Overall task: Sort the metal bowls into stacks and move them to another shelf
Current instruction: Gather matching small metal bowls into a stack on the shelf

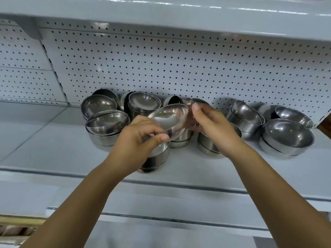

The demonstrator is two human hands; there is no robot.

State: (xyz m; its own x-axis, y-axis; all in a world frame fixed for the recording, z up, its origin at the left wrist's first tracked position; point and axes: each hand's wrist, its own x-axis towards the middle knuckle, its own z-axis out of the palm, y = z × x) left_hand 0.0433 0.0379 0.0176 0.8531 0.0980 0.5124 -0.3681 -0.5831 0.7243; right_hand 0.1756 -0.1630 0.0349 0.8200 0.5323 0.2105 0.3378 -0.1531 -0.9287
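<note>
Several shiny metal bowls crowd the back of a grey shelf (53, 149), some nested, some tipped against the pegboard. A tilted metal bowl (170, 116) is lifted in mid-air above a short stack (157, 158). My left hand (138, 138) pinches its near rim between thumb and fingers. My right hand (213, 126) holds its right side, fingers curled behind it. More stacks stand at the left (105, 126), behind my right hand (209, 144) and at the far right (286, 136).
A white pegboard (179, 68) backs the shelf, and an upper shelf (161, 13) overhangs it. The shelf's front lip (179, 185) runs below my wrists. A lower shelf edge (161, 219) shows beneath. Something brown and wooden (16, 228) lies at the bottom left.
</note>
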